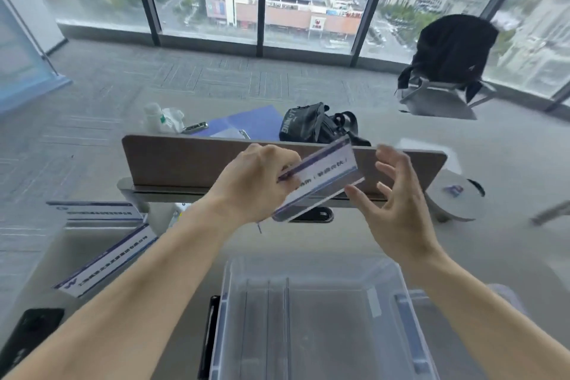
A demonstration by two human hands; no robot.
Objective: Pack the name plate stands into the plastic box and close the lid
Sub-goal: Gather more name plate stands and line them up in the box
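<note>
A clear plastic box (311,268) stands open on the desk right in front of me, with what look like clear stands lying flat inside. Above it my left hand (253,185) grips a white name plate stand with blue edges (324,177), tilted up to the right. My right hand (398,194) hovers just right of the stand with fingers spread, holding nothing. Two more name plate stands lie on the desk at the left: one (108,259) near my left forearm, another (95,211) behind it.
A brown desk divider (185,160) runs across behind my hands. A black phone (30,333) lies at the lower left. Beyond the divider sit a black bag (314,125), a white bottle (152,117) and blue sheets. A black backpack (447,52) rests on a chair by the windows.
</note>
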